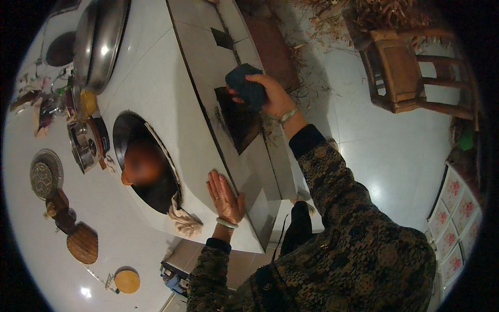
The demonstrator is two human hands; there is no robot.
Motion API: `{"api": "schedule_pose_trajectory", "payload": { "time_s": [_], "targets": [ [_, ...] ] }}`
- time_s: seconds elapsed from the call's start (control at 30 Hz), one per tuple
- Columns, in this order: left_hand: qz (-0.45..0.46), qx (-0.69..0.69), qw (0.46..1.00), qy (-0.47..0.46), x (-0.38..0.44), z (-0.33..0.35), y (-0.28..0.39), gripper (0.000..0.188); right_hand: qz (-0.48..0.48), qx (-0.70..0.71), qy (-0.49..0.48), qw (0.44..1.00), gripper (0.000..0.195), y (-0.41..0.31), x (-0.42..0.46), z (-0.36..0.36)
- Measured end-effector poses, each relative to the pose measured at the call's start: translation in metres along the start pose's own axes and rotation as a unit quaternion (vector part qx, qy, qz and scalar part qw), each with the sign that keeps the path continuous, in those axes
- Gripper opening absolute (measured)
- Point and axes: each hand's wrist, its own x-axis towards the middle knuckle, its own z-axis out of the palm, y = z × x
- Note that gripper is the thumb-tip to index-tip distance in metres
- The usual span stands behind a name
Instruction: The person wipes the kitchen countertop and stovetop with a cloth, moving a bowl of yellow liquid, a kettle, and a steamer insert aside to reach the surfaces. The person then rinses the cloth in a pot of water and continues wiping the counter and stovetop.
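Observation:
My right hand (273, 95) grips a dark, blocky object (247, 85) just above the square dark opening (237, 124) in the tiled front of a stove; what the object is, I cannot tell. Flat on the stove's white tiled top (199, 156), near its front edge, my left hand (225, 197) rests with nothing in it. A large black wok (152, 195) is set into that top. Over the wok appears a blurred reddish-brown shape. A crumpled light cloth (183, 222) lies by the wok's rim, left of my left hand.
A wooden chair (397, 70) stands on the tiled floor at the upper right, beside a heap of dry stalks (378, 11). Metal pots (84, 144) and a yellow bowl (88, 102) sit behind the wok. A large metal lid (103, 46) is at the upper left.

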Motion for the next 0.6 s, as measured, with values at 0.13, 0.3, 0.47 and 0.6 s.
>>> {"api": "schedule_pose_trajectory", "payload": {
  "time_s": [0.13, 0.3, 0.47, 0.6],
  "targets": [
    [0.005, -0.004, 1.000, 0.009, 0.001, -0.001, 0.000, 0.078, -0.021, 0.008, -0.004, 1.000, 0.039, 0.002, 0.006, -0.015],
    [-0.003, -0.008, 1.000, 0.015, 0.002, 0.001, 0.000, 0.078, -0.164, -0.453, -0.003, 0.876, 0.036, -0.002, 0.012, -0.033],
    [-0.008, -0.004, 1.000, 0.012, 0.001, 0.001, 0.000, 0.078, -0.095, -0.361, 0.009, 0.928, 0.044, -0.014, 0.011, -0.031],
    [-0.012, -0.008, 1.000, 0.013, 0.001, 0.000, 0.001, 0.077, -0.257, -0.577, 0.002, 0.775, 0.044, -0.022, 0.012, -0.023]
  ]
}}
